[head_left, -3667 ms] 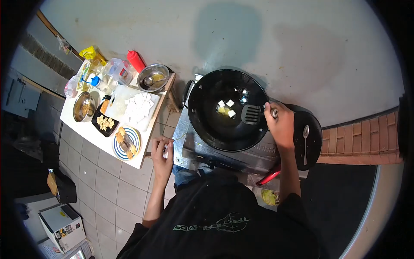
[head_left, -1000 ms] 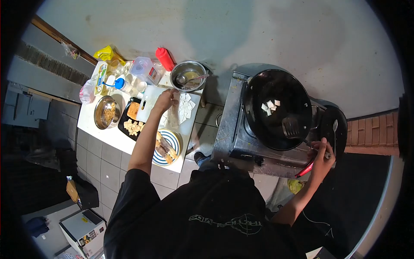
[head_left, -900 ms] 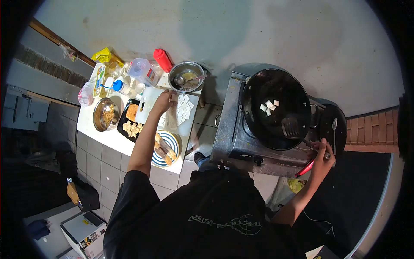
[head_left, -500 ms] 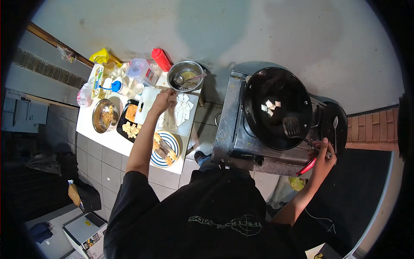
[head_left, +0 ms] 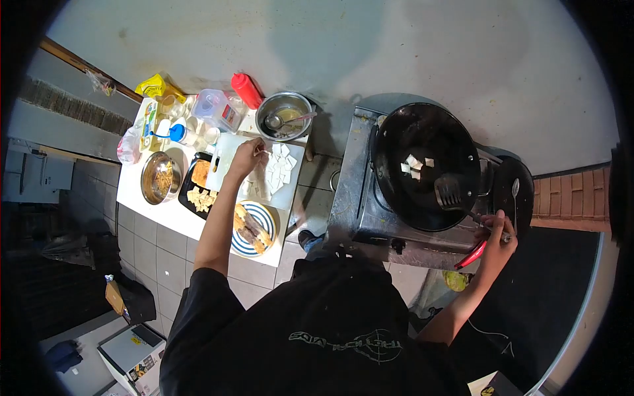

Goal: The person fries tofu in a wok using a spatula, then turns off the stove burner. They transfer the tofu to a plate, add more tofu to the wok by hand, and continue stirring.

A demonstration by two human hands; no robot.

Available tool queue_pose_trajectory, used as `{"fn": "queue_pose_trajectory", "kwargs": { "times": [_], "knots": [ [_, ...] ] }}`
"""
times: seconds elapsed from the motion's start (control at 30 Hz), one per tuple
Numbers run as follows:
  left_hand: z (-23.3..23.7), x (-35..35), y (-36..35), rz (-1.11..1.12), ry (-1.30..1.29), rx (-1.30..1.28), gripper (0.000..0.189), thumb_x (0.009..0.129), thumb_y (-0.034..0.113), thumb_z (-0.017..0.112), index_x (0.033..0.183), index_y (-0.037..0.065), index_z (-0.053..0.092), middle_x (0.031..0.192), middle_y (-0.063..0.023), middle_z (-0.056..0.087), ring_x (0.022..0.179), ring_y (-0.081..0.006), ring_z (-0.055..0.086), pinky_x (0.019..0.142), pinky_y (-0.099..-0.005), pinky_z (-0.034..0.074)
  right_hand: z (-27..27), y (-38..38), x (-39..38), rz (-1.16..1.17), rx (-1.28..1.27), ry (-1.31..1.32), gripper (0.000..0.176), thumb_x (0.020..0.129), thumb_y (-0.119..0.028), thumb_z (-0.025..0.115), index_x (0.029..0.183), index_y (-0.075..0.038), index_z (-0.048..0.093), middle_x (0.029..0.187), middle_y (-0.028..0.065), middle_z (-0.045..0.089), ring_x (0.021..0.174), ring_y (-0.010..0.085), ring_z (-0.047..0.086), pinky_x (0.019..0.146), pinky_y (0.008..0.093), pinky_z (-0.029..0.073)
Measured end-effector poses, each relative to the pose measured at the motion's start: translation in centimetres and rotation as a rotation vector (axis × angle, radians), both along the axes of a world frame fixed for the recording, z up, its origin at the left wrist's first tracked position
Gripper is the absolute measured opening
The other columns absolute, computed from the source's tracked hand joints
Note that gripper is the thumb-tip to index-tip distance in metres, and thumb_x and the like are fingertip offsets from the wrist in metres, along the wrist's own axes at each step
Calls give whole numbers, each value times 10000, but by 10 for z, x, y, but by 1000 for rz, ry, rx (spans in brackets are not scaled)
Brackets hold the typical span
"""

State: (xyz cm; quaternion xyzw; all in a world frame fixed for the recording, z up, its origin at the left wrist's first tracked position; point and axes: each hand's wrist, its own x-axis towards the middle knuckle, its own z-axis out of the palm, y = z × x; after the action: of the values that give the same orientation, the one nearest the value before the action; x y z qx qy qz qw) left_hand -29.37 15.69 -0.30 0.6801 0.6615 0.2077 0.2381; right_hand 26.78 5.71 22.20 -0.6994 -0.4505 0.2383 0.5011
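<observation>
1. Left arm: bare below a short black sleeve, stretched almost straight, forward and out to the left.
2. Left hand: palm down with its back to the camera, fingertips drawn together in a pinch.
3. Right arm: forearm bare, elbow bent, reaching forward and to the right, nearer the body than the left arm.
4. Right hand: fingers curled into a closed grip, knuckles up, wrist slightly bent.

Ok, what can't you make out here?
1. Head view: whether the left hand grips one of the white cubes; too small.
2. Head view: any flame under the wok; the wok hides it.
3. Head view: the spatula handle's end; the right hand wraps it.
</observation>
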Motion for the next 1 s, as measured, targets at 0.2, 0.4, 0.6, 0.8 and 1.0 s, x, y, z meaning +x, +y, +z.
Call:
{"fn": "queue_pose_trajectory", "kwargs": {
  "times": [0.2, 0.4, 0.6, 0.8, 1.0],
  "knots": [
    [25, 8, -17, 181, -248, 56, 185, 821, 77, 703, 993, 34, 648, 848, -37, 677, 770, -131, 603, 680, -300, 464, 9, 5, -2, -11, -26, -9, 361, 995, -276, 566, 821, 35, 627, 742, 67, 648, 525, 98, 555, 481, 235, 428],
    [100, 54, -65, 314, -678, 131, 130, 910, 92, 653, 996, 22, 584, 884, -12, 609, 718, -77, 542, 647, -216, 435, 10, 11, 12, 24, -7, 73, 376, 991, -280, 576, 794, 38, 610, 738, 83, 643, 509, 104, 559, 465, 242, 424],
    [149, 126, -86, 288, -889, -2, 126, 967, 86, 562, 1084, 64, 519, 880, -41, 625, 750, -116, 609, 641, -240, 425, 9, 21, 25, 97, 45, 108, 357, 988, -246, 581, 780, 42, 608, 742, 82, 645, 507, 101, 557, 455, 234, 416],
    [196, 226, -64, 153, -1012, -38, 132, 940, 38, 607, 1045, 46, 528, 902, -39, 651, 803, -105, 640, 610, -218, 473, 10, 30, 42, 227, 34, 157, 338, 984, -214, 584, 768, 45, 604, 743, 79, 650, 511, 86, 548, 467, 220, 413],
    [191, 306, -26, 47, -774, 18, 148, 881, -6, 625, 1007, 28, 556, 816, -25, 653, 648, -60, 556, 596, -209, 432, 3, 36, 62, 371, -3, 203, 289, 974, -183, 598, 793, 38, 639, 742, 59, 669, 528, 72, 572, 481, 216, 432]
  ]
}}
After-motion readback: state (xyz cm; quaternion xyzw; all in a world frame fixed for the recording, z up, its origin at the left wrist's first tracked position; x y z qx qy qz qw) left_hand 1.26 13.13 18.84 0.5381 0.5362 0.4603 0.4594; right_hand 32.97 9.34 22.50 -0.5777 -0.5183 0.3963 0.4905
